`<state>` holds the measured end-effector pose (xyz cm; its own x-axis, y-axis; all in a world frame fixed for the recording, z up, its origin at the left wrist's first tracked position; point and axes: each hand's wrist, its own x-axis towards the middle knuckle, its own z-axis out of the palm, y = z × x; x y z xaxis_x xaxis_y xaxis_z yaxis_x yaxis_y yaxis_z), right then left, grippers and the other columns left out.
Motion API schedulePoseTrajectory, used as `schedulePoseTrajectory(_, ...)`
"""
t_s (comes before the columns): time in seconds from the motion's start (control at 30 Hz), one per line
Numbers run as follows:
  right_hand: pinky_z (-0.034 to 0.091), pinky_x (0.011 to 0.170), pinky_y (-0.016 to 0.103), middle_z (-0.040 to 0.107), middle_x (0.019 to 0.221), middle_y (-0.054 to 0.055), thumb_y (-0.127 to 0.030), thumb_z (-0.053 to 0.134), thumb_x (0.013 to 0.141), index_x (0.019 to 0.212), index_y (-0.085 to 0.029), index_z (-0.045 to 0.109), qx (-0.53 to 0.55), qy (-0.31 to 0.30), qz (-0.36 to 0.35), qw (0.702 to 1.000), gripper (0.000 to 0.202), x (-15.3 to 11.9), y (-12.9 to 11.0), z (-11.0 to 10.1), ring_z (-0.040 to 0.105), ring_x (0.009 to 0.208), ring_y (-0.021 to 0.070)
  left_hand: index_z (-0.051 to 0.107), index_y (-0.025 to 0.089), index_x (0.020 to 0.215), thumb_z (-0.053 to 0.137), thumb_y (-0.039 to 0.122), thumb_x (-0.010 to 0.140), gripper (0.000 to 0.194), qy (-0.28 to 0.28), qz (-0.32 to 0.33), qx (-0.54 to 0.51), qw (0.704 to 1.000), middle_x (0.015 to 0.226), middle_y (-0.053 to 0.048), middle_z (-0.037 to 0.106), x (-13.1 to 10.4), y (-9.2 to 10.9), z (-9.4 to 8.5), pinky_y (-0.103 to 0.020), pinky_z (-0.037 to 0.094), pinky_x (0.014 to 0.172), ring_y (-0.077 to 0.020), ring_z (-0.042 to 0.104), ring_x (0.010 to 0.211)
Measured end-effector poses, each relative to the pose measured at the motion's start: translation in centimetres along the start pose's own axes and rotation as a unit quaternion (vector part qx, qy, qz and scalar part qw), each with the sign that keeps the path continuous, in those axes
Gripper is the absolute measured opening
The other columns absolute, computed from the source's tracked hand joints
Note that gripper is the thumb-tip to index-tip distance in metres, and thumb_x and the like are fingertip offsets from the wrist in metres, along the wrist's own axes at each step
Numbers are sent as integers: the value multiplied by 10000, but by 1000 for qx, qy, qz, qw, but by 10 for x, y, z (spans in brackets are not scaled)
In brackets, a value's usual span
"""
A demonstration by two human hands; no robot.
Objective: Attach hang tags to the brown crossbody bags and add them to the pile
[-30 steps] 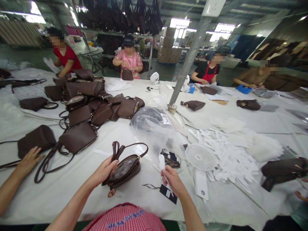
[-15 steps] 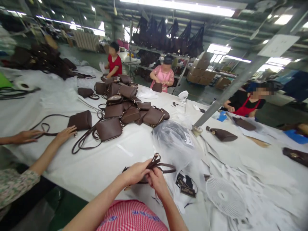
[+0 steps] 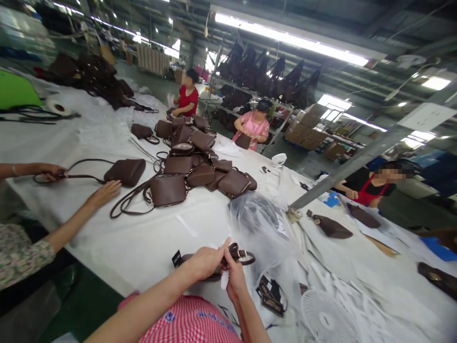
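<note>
Both my hands meet at the near edge of the white table. My left hand is closed on a gathered dark brown strap, and my right hand pinches the same strap from the other side. A white strip hangs between my hands. Under my left hand lies a brown bag, mostly hidden, with a black tag at its left end. Black tags with gold print lie to the right of my hands, beside a clear plastic bag.
A pile of brown bags lies ahead. At left, another person's hands handle a bag and its strap. A slanted metal post and a white fan stand to the right. More people work across the table.
The view has shifted, tilting the scene. The white strip now shows between my hands, and the strap is gathered closer. The neighbouring person's far hand has lifted the strap end.
</note>
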<state>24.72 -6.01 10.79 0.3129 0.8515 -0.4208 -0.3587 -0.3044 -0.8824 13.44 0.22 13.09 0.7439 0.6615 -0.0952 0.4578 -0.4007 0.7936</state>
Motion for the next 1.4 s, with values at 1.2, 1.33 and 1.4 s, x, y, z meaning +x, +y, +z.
schedulePoseTrajectory(1.2, 130, 354, 167, 361, 466, -125, -549, 811, 535, 720, -201, 492, 157, 12, 39, 987, 507, 14, 0, 11, 221, 359, 22, 78, 201, 1508, 562, 208, 776, 878, 59, -8, -124, 990, 746, 14, 626, 5, -6, 3, -244, 434, 646, -155, 576, 653)
schedulePoseTrajectory(1.33, 83, 329, 150, 287, 416, -148, -543, 813, 540, 681, -219, 421, 173, 0, 89, 981, 527, 17, -4, 11, 206, 321, 21, 363, 168, 1424, 567, 261, 801, 662, 133, -41, -256, 957, 714, 24, 621, 3, -10, 8, -237, 453, 638, -135, 572, 634)
schedulePoseTrajectory(1.4, 78, 326, 139, 261, 400, -158, -525, 829, 518, 683, -220, 417, 173, -13, 98, 980, 539, 18, -5, 13, 188, 316, 15, 556, 150, 1253, 525, 318, 849, 439, 132, -39, -284, 949, 743, -3, 649, 3, -11, 11, -247, 470, 676, -144, 590, 677)
